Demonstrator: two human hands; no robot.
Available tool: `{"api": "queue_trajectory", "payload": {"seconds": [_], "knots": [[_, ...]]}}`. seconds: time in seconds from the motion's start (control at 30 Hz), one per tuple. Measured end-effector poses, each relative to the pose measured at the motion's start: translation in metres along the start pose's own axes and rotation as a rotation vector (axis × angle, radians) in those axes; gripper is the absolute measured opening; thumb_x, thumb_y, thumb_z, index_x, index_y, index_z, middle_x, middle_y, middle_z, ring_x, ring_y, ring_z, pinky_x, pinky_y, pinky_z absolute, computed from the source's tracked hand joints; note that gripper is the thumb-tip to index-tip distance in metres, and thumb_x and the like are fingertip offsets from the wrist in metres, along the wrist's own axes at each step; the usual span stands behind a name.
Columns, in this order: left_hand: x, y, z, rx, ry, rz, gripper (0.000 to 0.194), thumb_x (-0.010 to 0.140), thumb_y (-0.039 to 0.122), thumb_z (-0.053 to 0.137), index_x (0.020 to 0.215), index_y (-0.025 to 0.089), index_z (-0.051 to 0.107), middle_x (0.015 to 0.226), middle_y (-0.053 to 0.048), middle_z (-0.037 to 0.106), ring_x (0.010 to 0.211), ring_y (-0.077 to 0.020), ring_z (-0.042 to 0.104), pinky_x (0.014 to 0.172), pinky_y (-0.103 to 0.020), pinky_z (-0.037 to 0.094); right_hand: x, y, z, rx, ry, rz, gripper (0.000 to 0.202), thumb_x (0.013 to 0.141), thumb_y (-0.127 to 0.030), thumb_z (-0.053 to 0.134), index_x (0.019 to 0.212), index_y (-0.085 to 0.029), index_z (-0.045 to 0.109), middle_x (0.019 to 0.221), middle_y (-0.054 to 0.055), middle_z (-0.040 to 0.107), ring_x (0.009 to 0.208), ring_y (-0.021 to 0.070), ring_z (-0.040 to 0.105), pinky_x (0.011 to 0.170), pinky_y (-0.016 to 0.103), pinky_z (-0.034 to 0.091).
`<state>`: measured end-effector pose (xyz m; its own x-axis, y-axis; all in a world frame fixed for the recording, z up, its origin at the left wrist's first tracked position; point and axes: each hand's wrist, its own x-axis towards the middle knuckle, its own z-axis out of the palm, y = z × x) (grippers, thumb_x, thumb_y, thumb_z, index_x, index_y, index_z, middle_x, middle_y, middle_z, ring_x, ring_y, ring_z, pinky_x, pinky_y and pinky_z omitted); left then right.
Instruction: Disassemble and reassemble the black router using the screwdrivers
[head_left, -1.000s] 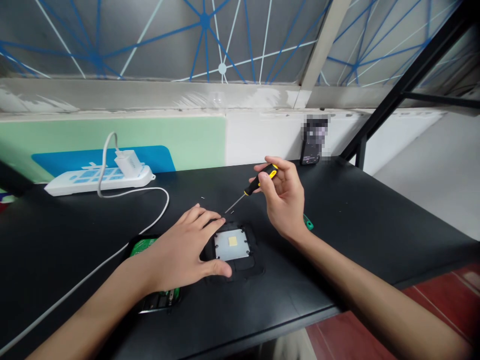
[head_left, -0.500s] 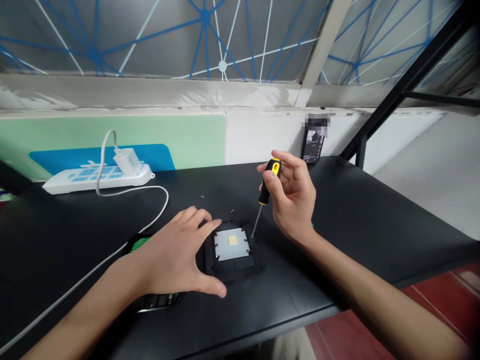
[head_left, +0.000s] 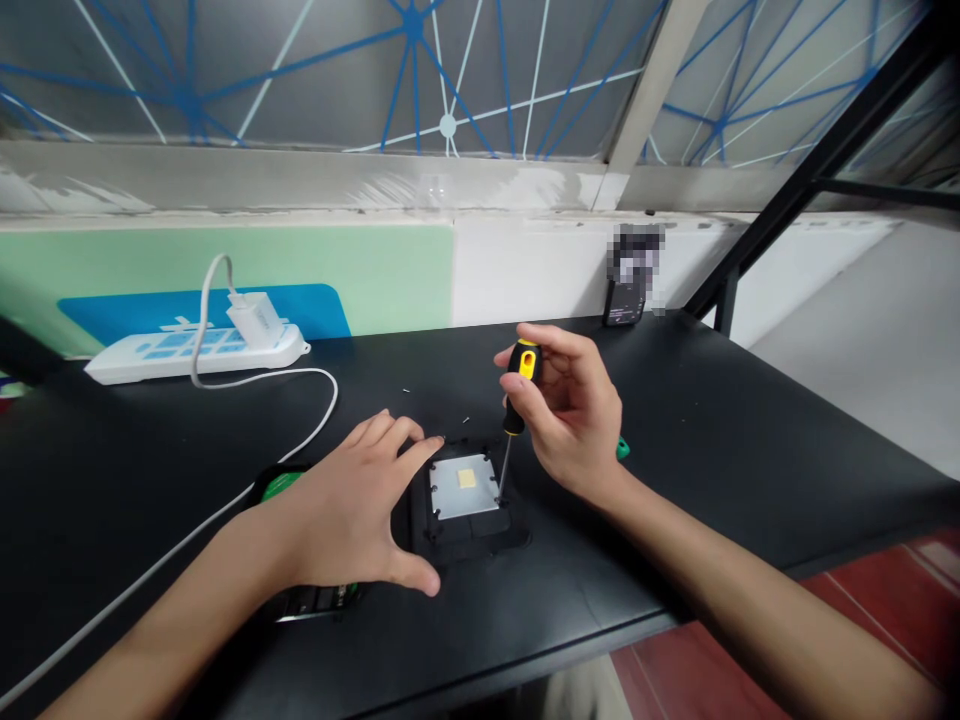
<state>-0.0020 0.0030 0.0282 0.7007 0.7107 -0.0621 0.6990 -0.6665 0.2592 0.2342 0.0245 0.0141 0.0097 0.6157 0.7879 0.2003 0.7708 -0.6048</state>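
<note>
My right hand point(head_left: 574, 410) is wrapped round the black and yellow handle of a screwdriver point(head_left: 515, 420), whose shaft points down. Its tip meets the lower right corner of a silver plate point(head_left: 454, 500) with a yellow square point(head_left: 466, 478) at its middle. Small dark screws line the plate's edges, and a black housing point(head_left: 480, 542) surrounds it. My left hand point(head_left: 352, 510) is spread at the housing's left side, fingers apart, with the index fingertip by the upper left corner. Partly under this hand lies a black and green object point(head_left: 283, 484).
A white power strip point(head_left: 127, 368) with a plugged-in charger point(head_left: 256, 320) sits at the back left, its white cable point(head_left: 335, 390) trailing forward. A phone point(head_left: 626, 290) leans on the wall. Small screws point(head_left: 466, 420) lie behind the housing. Something green point(head_left: 622, 449) shows behind my right wrist.
My right hand has moved down and slightly left with the screwdriver; its tip has gone from the plate's right side to its lower right corner. My left hand has barely moved.
</note>
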Motion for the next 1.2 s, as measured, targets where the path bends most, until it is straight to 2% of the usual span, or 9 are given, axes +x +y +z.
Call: {"api": "queue_trajectory", "payload": {"seconds": [0.2,0.4,0.6,0.8,1.03,1.2], "knots": [[0.0,0.001,0.0,0.032,-0.03,-0.01,0.117,0.061,0.081,0.079,0.153,0.016,0.047,0.141,-0.019,0.055,0.135,-0.0493,0.045,0.115,-0.066,0.033,-0.002,0.001,-0.002,-0.028,-0.031,-0.019,0.046,0.091,-0.019,0.071,0.133,-0.033,0.058,0.104,0.001,0.074,0.072,0.0139,0.07,0.064,0.032,0.062],[0.0,0.0,-0.001,0.068,-0.041,0.0,0.117,0.063,0.081,0.078,0.153,0.013,0.046,0.143,-0.02,0.053,0.135,-0.0492,0.044,0.117,-0.066,0.03,-0.003,-0.003,-0.003,-0.059,-0.045,-0.043,0.046,0.091,-0.02,0.072,0.133,-0.031,0.057,0.11,0.004,0.073,0.085,0.0174,0.073,0.071,0.035,0.065],[-0.001,-0.001,0.001,0.028,-0.018,0.004,0.115,0.063,0.081,0.078,0.152,0.015,0.048,0.14,-0.019,0.054,0.135,-0.049,0.044,0.117,-0.067,0.03,-0.004,-0.011,-0.003,0.017,-0.07,-0.06,0.035,0.098,-0.019,0.059,0.131,-0.03,0.056,0.111,0.004,0.073,0.065,0.0119,0.067,0.06,0.032,0.06],[0.001,-0.002,0.002,-0.009,0.001,0.007,0.111,0.062,0.079,0.079,0.15,0.019,0.05,0.136,-0.016,0.056,0.134,-0.0471,0.046,0.118,-0.066,0.029,-0.009,-0.016,0.0,0.152,-0.065,-0.08,0.025,0.101,-0.023,0.051,0.125,-0.029,0.055,0.111,0.004,0.074,0.068,0.0135,0.069,0.056,0.032,0.058],[0.0,-0.002,0.002,-0.006,-0.014,0.002,0.112,0.062,0.077,0.08,0.152,0.019,0.047,0.136,-0.016,0.054,0.128,-0.0442,0.047,0.115,-0.062,0.033,-0.005,-0.014,-0.002,0.09,-0.045,-0.253,0.032,0.09,-0.022,0.071,0.119,-0.029,0.058,0.103,0.005,0.068,0.086,0.0202,0.07,0.065,0.039,0.064],[0.001,0.0,0.001,-0.051,-0.002,0.001,0.105,0.063,0.073,0.082,0.149,0.023,0.05,0.128,-0.013,0.056,0.121,-0.0406,0.049,0.11,-0.06,0.039,-0.003,-0.015,-0.002,-0.001,0.025,-0.291,0.029,0.087,-0.027,0.076,0.111,-0.032,0.061,0.092,0.003,0.065,0.083,0.0208,0.066,0.062,0.039,0.063]]}}
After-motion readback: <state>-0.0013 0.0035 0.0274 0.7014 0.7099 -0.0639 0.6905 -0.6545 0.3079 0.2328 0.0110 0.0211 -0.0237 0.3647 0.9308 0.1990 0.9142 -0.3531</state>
